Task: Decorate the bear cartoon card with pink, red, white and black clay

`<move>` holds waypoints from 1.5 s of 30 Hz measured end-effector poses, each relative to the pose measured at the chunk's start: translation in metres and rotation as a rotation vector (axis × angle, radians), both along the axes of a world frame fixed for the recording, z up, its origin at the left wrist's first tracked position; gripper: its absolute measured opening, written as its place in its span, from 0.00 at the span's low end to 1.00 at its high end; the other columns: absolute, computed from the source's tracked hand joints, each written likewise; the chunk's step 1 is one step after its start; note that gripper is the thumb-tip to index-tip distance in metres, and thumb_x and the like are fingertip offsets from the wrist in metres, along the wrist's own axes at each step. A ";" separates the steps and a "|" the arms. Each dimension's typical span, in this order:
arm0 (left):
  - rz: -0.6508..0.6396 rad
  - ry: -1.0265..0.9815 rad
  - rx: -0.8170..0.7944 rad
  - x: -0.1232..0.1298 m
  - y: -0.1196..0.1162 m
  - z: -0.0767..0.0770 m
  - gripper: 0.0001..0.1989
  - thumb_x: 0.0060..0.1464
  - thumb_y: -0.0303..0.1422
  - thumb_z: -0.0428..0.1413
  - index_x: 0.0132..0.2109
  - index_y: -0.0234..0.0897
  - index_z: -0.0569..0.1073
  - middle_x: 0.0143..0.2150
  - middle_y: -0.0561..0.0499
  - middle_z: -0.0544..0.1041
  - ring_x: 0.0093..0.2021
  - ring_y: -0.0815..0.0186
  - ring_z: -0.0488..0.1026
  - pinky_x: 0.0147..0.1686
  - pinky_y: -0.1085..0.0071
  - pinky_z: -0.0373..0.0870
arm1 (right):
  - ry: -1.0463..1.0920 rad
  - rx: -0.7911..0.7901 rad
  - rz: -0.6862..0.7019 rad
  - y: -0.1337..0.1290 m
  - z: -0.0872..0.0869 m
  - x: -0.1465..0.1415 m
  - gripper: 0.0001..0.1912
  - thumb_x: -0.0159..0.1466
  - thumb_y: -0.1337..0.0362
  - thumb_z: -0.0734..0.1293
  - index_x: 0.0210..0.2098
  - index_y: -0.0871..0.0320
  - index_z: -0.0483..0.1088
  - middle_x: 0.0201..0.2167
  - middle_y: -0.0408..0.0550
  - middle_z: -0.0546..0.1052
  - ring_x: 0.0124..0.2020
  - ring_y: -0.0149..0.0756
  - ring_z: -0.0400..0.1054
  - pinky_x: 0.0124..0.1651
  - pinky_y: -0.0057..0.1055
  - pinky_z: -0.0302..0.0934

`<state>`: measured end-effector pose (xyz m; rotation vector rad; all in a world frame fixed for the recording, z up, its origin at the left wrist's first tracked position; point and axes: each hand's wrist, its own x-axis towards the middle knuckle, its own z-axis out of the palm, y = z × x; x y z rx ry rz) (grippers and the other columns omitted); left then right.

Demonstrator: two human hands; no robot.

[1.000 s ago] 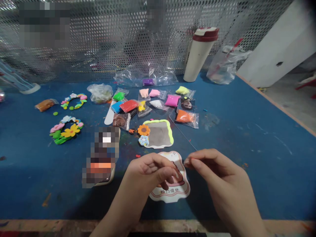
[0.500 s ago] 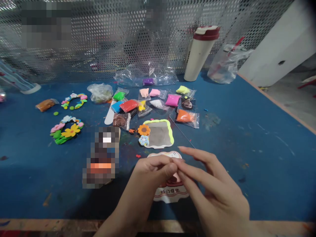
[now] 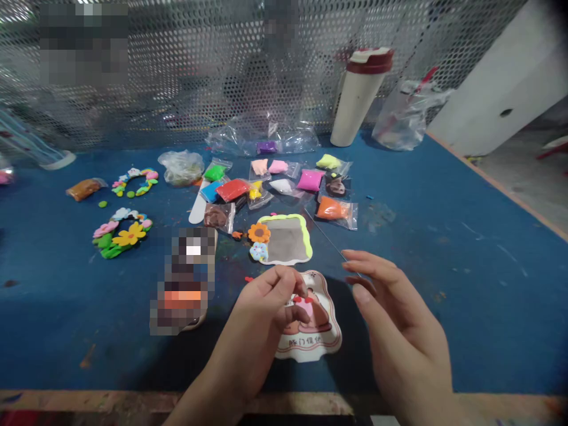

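My left hand [image 3: 261,328] hovers over a scalloped white card [image 3: 313,349] with a printed cartoon and lettering, covering its left part. Its thumb lies against the curled index finger; whatever they may pinch is hidden. To the right, my right hand [image 3: 399,319] has its thumb and fingers apart, close to the lower end of a thin metal rod [image 3: 328,238] lying on the table. Beyond the card lies a small mirror [image 3: 286,239] in a wavy frame, edged partly in yellow-green clay. An orange flower [image 3: 259,233] and a blue flower [image 3: 258,252] decorate its left side.
Bagged coloured clay, such as a red packet [image 3: 234,189] and an orange packet [image 3: 333,208], lies behind the mirror. A blurred-out phone [image 3: 189,284] and two decorated rings, one with a yellow flower [image 3: 129,234], are left. A cream tumbler [image 3: 357,106] stands at the back.
My hands have parted from their joined fingertips above the card. The right hand moved right, beside the rod, its fingers spreading; the left drew slightly left. More of the card shows.
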<state>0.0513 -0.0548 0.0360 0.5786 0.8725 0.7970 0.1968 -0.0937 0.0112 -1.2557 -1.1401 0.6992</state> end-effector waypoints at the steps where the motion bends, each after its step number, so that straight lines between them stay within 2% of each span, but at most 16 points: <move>1: -0.002 0.009 0.008 0.000 -0.001 0.000 0.13 0.56 0.38 0.57 0.29 0.35 0.67 0.23 0.55 0.69 0.22 0.75 0.65 0.24 0.78 0.62 | 0.010 -0.015 0.005 0.001 -0.001 0.000 0.09 0.66 0.67 0.62 0.44 0.48 0.71 0.49 0.44 0.71 0.55 0.33 0.64 0.55 0.29 0.61; 5: 0.007 0.018 0.026 0.000 -0.002 0.000 0.13 0.46 0.36 0.64 0.27 0.34 0.68 0.22 0.57 0.69 0.21 0.76 0.64 0.22 0.80 0.60 | -0.003 -0.041 0.026 0.003 -0.003 0.000 0.07 0.67 0.66 0.62 0.41 0.48 0.71 0.47 0.42 0.72 0.55 0.31 0.63 0.56 0.26 0.58; 8: 0.031 0.088 -0.004 -0.001 -0.002 0.000 0.12 0.45 0.38 0.65 0.29 0.33 0.73 0.23 0.55 0.72 0.20 0.76 0.65 0.21 0.79 0.60 | -0.014 -0.049 0.040 0.004 -0.004 0.001 0.08 0.67 0.66 0.62 0.41 0.48 0.71 0.46 0.42 0.72 0.55 0.30 0.63 0.55 0.27 0.58; 10: 0.058 0.131 -0.015 -0.003 -0.002 0.001 0.13 0.47 0.37 0.64 0.37 0.34 0.75 0.28 0.54 0.75 0.21 0.76 0.66 0.21 0.79 0.63 | -0.007 -0.047 0.046 0.003 -0.004 0.002 0.08 0.67 0.66 0.62 0.41 0.48 0.71 0.46 0.42 0.72 0.55 0.31 0.63 0.55 0.27 0.58; 13: 0.085 0.139 0.024 -0.005 -0.002 0.002 0.28 0.47 0.33 0.66 0.56 0.42 0.68 0.31 0.53 0.78 0.27 0.72 0.72 0.25 0.79 0.66 | -0.006 -0.053 0.048 0.002 -0.004 0.003 0.07 0.67 0.65 0.62 0.40 0.48 0.71 0.45 0.41 0.72 0.54 0.30 0.63 0.54 0.26 0.58; 15: 0.114 0.141 0.067 -0.006 -0.002 0.003 0.36 0.45 0.30 0.67 0.60 0.45 0.63 0.30 0.55 0.78 0.29 0.71 0.73 0.26 0.79 0.68 | -0.010 -0.060 0.050 0.002 -0.005 0.003 0.07 0.67 0.65 0.62 0.39 0.48 0.71 0.45 0.41 0.72 0.54 0.30 0.63 0.53 0.26 0.58; 19: 0.167 0.167 0.138 -0.005 -0.003 0.003 0.33 0.41 0.28 0.69 0.54 0.41 0.67 0.25 0.61 0.73 0.23 0.75 0.68 0.23 0.80 0.69 | -0.006 -0.075 0.071 0.001 -0.005 0.003 0.07 0.67 0.65 0.62 0.39 0.47 0.71 0.46 0.41 0.71 0.54 0.30 0.63 0.52 0.26 0.59; 23: 0.190 0.195 0.181 -0.004 -0.004 0.003 0.29 0.42 0.29 0.69 0.52 0.40 0.69 0.24 0.60 0.73 0.24 0.75 0.69 0.24 0.81 0.69 | -0.017 -0.083 0.086 0.002 -0.005 0.004 0.07 0.67 0.64 0.62 0.39 0.47 0.71 0.46 0.40 0.71 0.53 0.30 0.64 0.51 0.26 0.59; 27: 0.186 0.252 0.187 -0.005 -0.007 0.004 0.31 0.48 0.33 0.66 0.58 0.42 0.66 0.28 0.57 0.77 0.28 0.74 0.71 0.28 0.82 0.69 | -0.030 -0.091 0.088 0.002 -0.005 0.003 0.07 0.67 0.64 0.62 0.38 0.47 0.71 0.46 0.41 0.71 0.52 0.30 0.64 0.51 0.26 0.60; 31: 0.198 0.232 0.131 -0.004 -0.008 0.005 0.32 0.52 0.34 0.63 0.62 0.40 0.62 0.32 0.52 0.80 0.30 0.70 0.75 0.34 0.75 0.72 | -0.048 -0.080 0.089 0.002 -0.005 0.003 0.08 0.68 0.65 0.61 0.38 0.47 0.71 0.46 0.41 0.72 0.52 0.29 0.65 0.49 0.25 0.61; 34: 0.197 0.266 0.057 -0.002 -0.006 0.005 0.33 0.52 0.36 0.62 0.63 0.42 0.61 0.37 0.49 0.81 0.29 0.67 0.76 0.33 0.72 0.73 | -0.100 -0.072 0.081 0.001 -0.004 0.003 0.08 0.68 0.65 0.61 0.38 0.48 0.71 0.45 0.41 0.72 0.51 0.29 0.66 0.49 0.25 0.62; 38: 0.151 0.286 0.016 -0.002 -0.006 0.006 0.32 0.53 0.39 0.60 0.63 0.46 0.61 0.41 0.47 0.81 0.33 0.61 0.78 0.35 0.66 0.74 | -0.240 -0.004 0.084 0.001 -0.002 0.002 0.09 0.66 0.65 0.64 0.44 0.45 0.71 0.48 0.41 0.72 0.52 0.31 0.65 0.52 0.28 0.62; 41: 0.037 0.360 0.104 -0.006 -0.007 0.007 0.26 0.53 0.40 0.59 0.59 0.45 0.68 0.48 0.45 0.79 0.40 0.57 0.78 0.41 0.62 0.73 | -0.381 0.086 0.106 0.002 0.000 0.000 0.13 0.64 0.68 0.66 0.47 0.46 0.73 0.50 0.43 0.71 0.52 0.32 0.66 0.52 0.29 0.63; 43: -0.045 0.443 0.233 -0.009 -0.009 0.008 0.13 0.55 0.40 0.57 0.45 0.43 0.79 0.60 0.47 0.71 0.48 0.56 0.75 0.49 0.62 0.69 | -0.445 0.121 0.142 0.003 0.002 0.000 0.12 0.64 0.70 0.66 0.44 0.48 0.75 0.47 0.44 0.73 0.48 0.31 0.70 0.48 0.28 0.66; 44: -0.079 0.486 0.301 -0.011 -0.010 0.008 0.11 0.56 0.40 0.56 0.37 0.42 0.81 0.64 0.50 0.65 0.52 0.55 0.73 0.54 0.61 0.66 | -0.456 0.125 0.163 0.004 0.003 0.000 0.12 0.64 0.70 0.66 0.42 0.49 0.75 0.44 0.43 0.75 0.45 0.31 0.71 0.45 0.27 0.67; 45: -0.106 0.529 0.362 -0.012 -0.011 0.008 0.13 0.58 0.40 0.55 0.32 0.43 0.82 0.67 0.54 0.61 0.56 0.54 0.70 0.57 0.61 0.62 | -0.447 0.119 0.180 0.005 0.004 0.000 0.11 0.63 0.71 0.66 0.41 0.50 0.76 0.41 0.43 0.77 0.42 0.31 0.72 0.43 0.27 0.67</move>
